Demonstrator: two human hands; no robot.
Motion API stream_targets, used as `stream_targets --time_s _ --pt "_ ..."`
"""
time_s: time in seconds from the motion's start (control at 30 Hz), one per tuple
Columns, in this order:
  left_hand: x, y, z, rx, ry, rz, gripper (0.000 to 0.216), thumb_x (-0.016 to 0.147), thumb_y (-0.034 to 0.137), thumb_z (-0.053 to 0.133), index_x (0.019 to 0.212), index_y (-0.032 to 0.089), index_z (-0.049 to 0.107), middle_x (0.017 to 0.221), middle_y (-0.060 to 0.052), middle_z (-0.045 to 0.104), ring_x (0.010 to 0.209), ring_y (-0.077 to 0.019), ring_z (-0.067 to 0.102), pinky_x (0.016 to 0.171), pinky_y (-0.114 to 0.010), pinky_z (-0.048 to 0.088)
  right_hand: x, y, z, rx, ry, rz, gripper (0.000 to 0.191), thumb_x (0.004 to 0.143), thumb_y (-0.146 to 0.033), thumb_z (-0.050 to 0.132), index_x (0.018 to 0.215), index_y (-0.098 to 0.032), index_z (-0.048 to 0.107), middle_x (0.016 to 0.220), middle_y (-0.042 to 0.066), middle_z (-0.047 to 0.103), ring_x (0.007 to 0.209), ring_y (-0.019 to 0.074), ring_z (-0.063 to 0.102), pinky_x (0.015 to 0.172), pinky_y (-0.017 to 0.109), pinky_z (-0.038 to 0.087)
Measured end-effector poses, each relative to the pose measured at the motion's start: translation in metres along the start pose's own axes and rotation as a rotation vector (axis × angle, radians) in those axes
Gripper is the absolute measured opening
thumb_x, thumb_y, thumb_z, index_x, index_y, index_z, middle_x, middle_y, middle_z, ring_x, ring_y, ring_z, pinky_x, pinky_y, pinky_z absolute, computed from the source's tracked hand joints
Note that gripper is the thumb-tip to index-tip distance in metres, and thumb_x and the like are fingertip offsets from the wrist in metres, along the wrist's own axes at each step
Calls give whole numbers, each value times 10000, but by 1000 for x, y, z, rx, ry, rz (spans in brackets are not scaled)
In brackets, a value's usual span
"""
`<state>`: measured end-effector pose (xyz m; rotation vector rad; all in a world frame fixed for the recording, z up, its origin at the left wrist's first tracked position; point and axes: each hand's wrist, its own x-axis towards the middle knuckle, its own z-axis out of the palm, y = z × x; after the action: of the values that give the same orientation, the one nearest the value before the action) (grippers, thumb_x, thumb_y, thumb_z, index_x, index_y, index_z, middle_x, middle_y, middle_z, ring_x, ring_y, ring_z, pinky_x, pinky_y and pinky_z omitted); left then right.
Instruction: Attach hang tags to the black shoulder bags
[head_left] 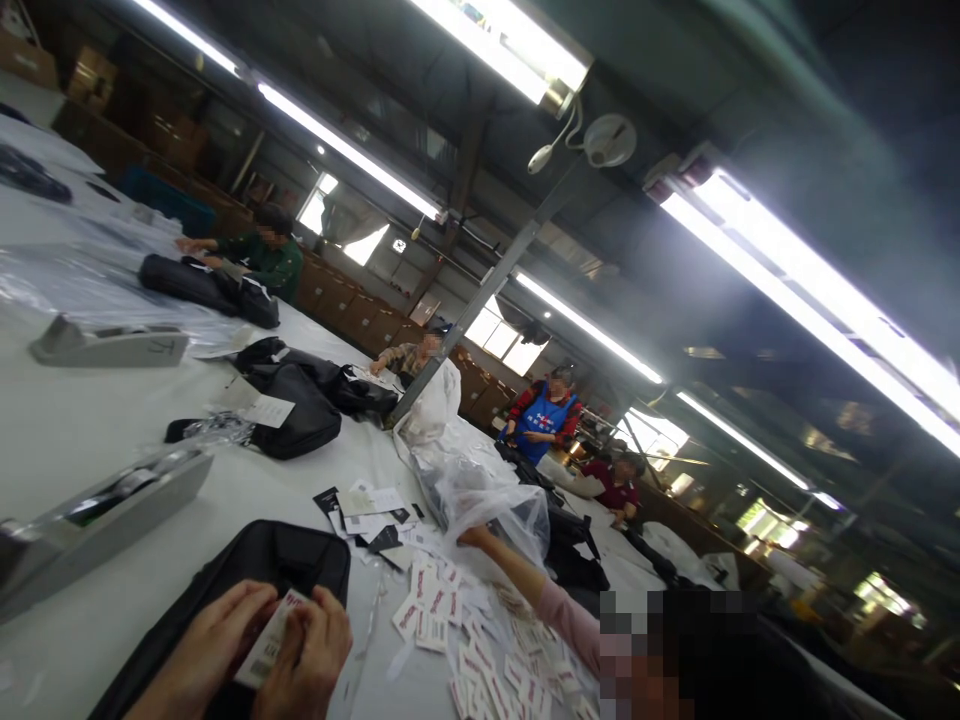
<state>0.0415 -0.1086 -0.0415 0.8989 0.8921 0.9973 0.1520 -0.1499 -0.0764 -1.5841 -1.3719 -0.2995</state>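
Observation:
Low on the left, my left hand (217, 640) and my right hand (307, 645) both grip a white printed tag (268, 640) with a barcode and reddish lettering. They hold it tilted over a black bag (300, 545) that lies on the white table (382, 640). My fingers are closed on the tag's two sides and cover part of it. To the right of my hands spread many similar white tags (431, 632) with red lettering. Behind these is a pile of black and white cards (367, 515).
A co-worker's arm (517, 575) reaches from the right into clear plastic bags (480, 490). Grey tape dispensers (112, 520) stand at left. More black bags (300, 415) lie farther back. A metal post (480, 305) rises from the table. Other people work along the far side.

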Motion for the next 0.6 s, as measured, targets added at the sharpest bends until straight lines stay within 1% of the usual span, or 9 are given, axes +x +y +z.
stream_targets --time_s 0.07,0.17,0.27,0.33,0.37,0.4,0.43,0.5,0.6 --pt "5 7 -8 61 -27 37 317 671 527 582 726 216 552 640 -2 641 576 -185 598 513 -258 466 3 5 -8 -53 -10 -86 247 881 -160 368 905 -240 601 986 122 638 937 283 582 838 496 399" --pt "17 21 -18 183 23 144 333 670 528 574 679 196 568 521 32 545 449 -138 487 432 -234 384 14 9 -24 -108 -77 -206 257 868 -112 356 854 -226 586 873 99 633 842 261 591 765 440 418" --pt "26 41 -18 279 43 279 281 687 472 548 632 197 558 506 44 481 476 -129 458 467 -228 383 28 1 -33 -118 -169 -320 256 849 -97 363 829 -221 585 802 72 615 759 234 574 683 379 427" --pt "27 54 -14 344 52 371 219 679 402 555 593 202 539 546 39 496 522 -125 470 515 -223 395 36 -11 -33 -76 -241 -361 253 852 -101 366 837 -217 590 821 68 617 771 219 561 696 364 432" --pt "27 60 -12 351 25 385 198 677 372 551 580 200 534 566 35 512 530 -122 472 524 -222 396 40 -17 -31 -30 -282 -360 255 860 -108 363 857 -215 593 852 70 620 796 213 559 715 358 436" --pt "26 65 -10 334 -34 365 189 684 355 537 579 197 539 574 31 525 520 -118 469 516 -223 392 43 -23 -28 35 -326 -347 259 871 -118 356 875 -214 596 878 71 622 821 206 557 732 351 440" --pt "25 68 -9 295 -104 320 196 698 350 515 587 192 549 559 29 526 493 -113 458 488 -222 378 45 -29 -24 117 -370 -310 262 884 -136 348 882 -213 598 886 69 621 826 196 556 732 337 444" --pt "25 69 -9 201 -206 214 234 730 360 485 609 177 569 495 40 489 430 -101 418 426 -213 326 48 -36 -15 318 -449 -133 247 912 -205 349 872 -208 592 830 52 614 747 166 555 666 294 449" --pt "27 62 -14 57 -206 126 233 727 386 560 669 161 571 512 49 509 427 -82 424 429 -194 321 49 -40 -3 631 -489 280 223 917 -350 401 857 -200 555 635 -8 557 518 110 476 493 232 393"
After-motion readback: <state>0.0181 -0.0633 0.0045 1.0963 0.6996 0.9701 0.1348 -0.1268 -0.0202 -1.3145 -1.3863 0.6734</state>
